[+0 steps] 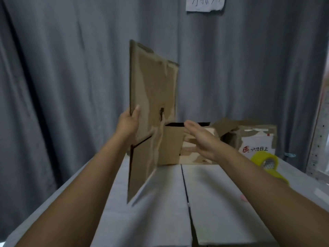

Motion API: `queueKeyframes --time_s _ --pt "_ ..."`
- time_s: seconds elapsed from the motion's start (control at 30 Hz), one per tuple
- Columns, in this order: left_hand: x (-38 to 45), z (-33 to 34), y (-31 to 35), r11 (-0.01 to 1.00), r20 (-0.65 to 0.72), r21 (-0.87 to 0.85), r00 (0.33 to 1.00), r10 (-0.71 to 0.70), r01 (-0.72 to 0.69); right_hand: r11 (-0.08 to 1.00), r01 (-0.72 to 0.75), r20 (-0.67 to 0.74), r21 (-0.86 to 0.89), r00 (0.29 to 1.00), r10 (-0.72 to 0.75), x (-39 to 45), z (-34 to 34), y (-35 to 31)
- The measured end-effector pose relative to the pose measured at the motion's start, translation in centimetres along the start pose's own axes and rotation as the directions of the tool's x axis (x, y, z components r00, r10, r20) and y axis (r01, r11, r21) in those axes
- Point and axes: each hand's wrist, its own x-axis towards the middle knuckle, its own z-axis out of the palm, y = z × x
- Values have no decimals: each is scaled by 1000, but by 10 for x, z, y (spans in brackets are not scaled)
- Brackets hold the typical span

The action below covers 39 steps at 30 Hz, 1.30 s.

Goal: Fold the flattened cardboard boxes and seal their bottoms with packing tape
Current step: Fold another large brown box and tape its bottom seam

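Pinching flattened box (153, 97), left fingers (136, 113)

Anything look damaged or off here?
The flat box held up by the left hand is worn: torn surface and old tape patches. The printed box at back right has ragged, torn flaps.

Two bare forearms run up from the lower corners of the frame toward its middle, with no sleeve, watch, band or glove showing on either. The left hand (129, 122) sits just left of centre, the right hand (201, 139) just right of it. Both are bare, with short, plain nails and ringless fingers.
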Motion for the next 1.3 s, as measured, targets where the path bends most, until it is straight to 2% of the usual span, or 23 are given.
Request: queueKeyframes --time_s 0.03,0.1,0.17,0.27,0.37,0.47,0.53,0.63,0.73,0.83,0.9,1.0,1.07,1.2,1.3 --pt "11 -4 0 988 23 -122 995 -96 98 995 11 19 -101 1000 -10 2 11 -3" --pt "23 -14 -4 866 126 -397 953 -275 303 971 51 71 -232 997 -35 8 31 -4" --pt "22 -17 -10 713 194 -595 927 -321 371 938 122 131 -325 988 -84 10 50 0" --pt "7 -10 -24 653 198 -642 910 -365 402 820 267 179 -506 963 -203 11 66 15" --pt "-3 3 -39 600 220 -665 885 -411 445 694 322 232 -644 947 -224 12 67 38" --pt "-7 13 -44 604 221 -641 867 -447 474 588 260 227 -766 965 -132 13 64 62" --pt "-9 16 -45 616 234 -611 857 -460 497 561 219 201 -799 975 -94 12 63 72" --pt "-8 15 -48 630 276 -572 847 -455 525 607 265 198 -749 964 -176 5 59 73" --pt "-6 15 -53 687 270 -536 870 -412 491 700 281 175 -656 959 -221 -3 49 66" --pt "-5 17 -59 707 253 -541 889 -381 456 711 258 97 -654 961 -260 -8 43 63" --pt "-8 20 -60 715 235 -546 898 -371 438 657 249 51 -712 951 -305 -10 43 61" --pt "-13 26 -59 768 215 -503 918 -333 396 504 229 69 -833 946 -316 -12 46 60" --pt "-17 29 -56 790 217 -494 932 -291 363 448 213 54 -869 938 -342 -10 46 62" --pt "-27 32 -52 799 235 -518 949 -210 306 531 266 19 -805 905 -425 -14 38 59" --pt "-33 34 -57 841 216 -490 967 -136 228 615 233 -97 -753 885 -454 -19 22 46"
